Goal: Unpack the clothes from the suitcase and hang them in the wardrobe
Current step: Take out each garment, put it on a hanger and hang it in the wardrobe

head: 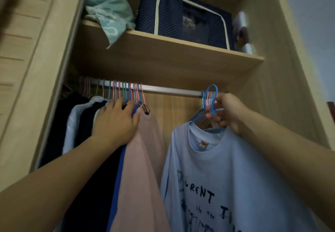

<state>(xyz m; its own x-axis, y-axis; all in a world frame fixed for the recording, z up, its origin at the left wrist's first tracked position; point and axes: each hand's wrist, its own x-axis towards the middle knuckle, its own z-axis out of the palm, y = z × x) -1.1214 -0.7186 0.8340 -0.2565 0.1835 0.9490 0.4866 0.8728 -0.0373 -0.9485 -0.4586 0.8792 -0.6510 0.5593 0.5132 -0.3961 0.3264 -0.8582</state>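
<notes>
Right hand [229, 112] pinches the blue hanger [211, 104] carrying the pale T-shirt [226, 173] beside the rail [172, 88]; left hand [116, 121], grip apart, presses hung clothes [137, 159] aside. A missed hook would likely drop the shirt.

Printed in dark hand-drawn capitals on the chest of the light blue T-shirt [226, 168], near right: "URENT", its first letter cut off by a fold. Lower down, small lettering like "into" and a large "I", otherwise too blurred to read. Inside the collar, a small orange neck label [203, 144], illegible.
</notes>
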